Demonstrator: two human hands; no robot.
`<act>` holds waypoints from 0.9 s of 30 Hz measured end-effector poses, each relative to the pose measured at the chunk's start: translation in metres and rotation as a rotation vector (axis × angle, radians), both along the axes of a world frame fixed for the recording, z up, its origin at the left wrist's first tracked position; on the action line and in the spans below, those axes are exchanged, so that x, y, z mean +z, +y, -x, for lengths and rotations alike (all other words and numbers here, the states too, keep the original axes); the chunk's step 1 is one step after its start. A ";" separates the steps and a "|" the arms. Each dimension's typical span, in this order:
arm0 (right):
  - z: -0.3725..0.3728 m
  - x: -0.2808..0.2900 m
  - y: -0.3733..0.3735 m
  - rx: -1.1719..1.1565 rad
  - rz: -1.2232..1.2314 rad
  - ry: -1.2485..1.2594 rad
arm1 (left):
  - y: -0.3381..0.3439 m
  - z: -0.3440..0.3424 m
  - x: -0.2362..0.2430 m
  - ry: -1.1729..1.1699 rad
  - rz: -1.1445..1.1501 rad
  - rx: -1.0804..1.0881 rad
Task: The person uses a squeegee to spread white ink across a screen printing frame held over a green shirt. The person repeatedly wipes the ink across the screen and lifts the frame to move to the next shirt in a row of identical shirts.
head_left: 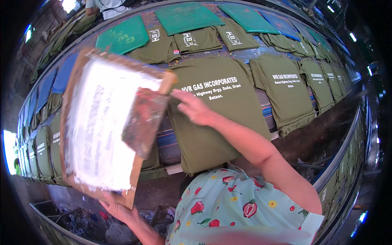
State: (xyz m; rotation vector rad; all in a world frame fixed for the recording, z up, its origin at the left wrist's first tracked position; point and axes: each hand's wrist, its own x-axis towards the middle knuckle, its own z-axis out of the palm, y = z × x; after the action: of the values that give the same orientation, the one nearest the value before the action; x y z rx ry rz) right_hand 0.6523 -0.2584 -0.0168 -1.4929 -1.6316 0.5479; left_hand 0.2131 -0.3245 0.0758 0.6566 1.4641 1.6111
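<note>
My left hand (118, 208) grips the lower edge of a wooden screen-printing frame (132, 179), raised and tilted at the left. Its mesh (92, 122) is coated with white ink and shows blurred lettering. A reddish-brown, ink-stained squeegee board (145, 122) rests against the mesh on its right side. My right hand (194, 108) is at the frame's upper right edge, fingers stretched out and apart, close to the board; any contact is blurred. Below that hand lies an olive green T-shirt (220, 122) with white print, spread on the long printing table.
More printed olive shirts (283, 90) line the table to the right and left. Green boards (185, 18) and blue boards (279, 24) cover shirts along the far side. Another person (108, 8) stands beyond the table. Scraps (98, 228) lie below its near edge.
</note>
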 end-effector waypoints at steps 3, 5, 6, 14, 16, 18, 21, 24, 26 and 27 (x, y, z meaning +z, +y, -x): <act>-0.056 0.040 -0.047 -0.147 0.119 0.798 | 0.014 -0.029 -0.012 -0.052 0.052 -0.181; -0.092 0.065 -0.087 -0.103 0.024 1.028 | 0.020 -0.060 -0.016 0.042 0.083 -0.321; -0.109 0.074 -0.104 -0.052 0.009 1.090 | 0.022 -0.078 -0.018 0.011 0.086 -0.350; -0.185 0.038 -0.210 -0.455 -0.147 1.029 | 0.062 -0.215 -0.059 -0.015 0.039 -0.768; -0.199 0.027 -0.219 -0.447 -0.144 1.006 | 0.073 -0.239 -0.073 -0.097 0.033 -0.787; -0.211 0.023 -0.223 -0.468 -0.151 1.029 | 0.080 -0.256 -0.084 -0.066 -0.003 -0.765; -0.220 0.010 -0.219 -0.491 -0.057 1.103 | 0.087 -0.266 -0.090 -0.024 0.022 -0.723; -0.226 -0.002 -0.216 -0.501 -0.003 1.128 | 0.093 -0.268 -0.092 0.026 0.077 -0.710; -0.228 -0.010 -0.212 -0.525 0.024 1.084 | 0.098 -0.270 -0.094 0.048 0.085 -0.703; -0.229 -0.014 -0.210 -0.549 0.043 1.062 | 0.102 -0.270 -0.096 0.049 0.077 -0.696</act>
State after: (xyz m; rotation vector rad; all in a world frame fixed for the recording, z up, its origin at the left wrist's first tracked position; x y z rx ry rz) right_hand 0.8810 -0.4683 -0.0307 -1.2383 -0.3766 0.8485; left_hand 0.4835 -0.2229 -0.0200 1.0267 1.1397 0.9975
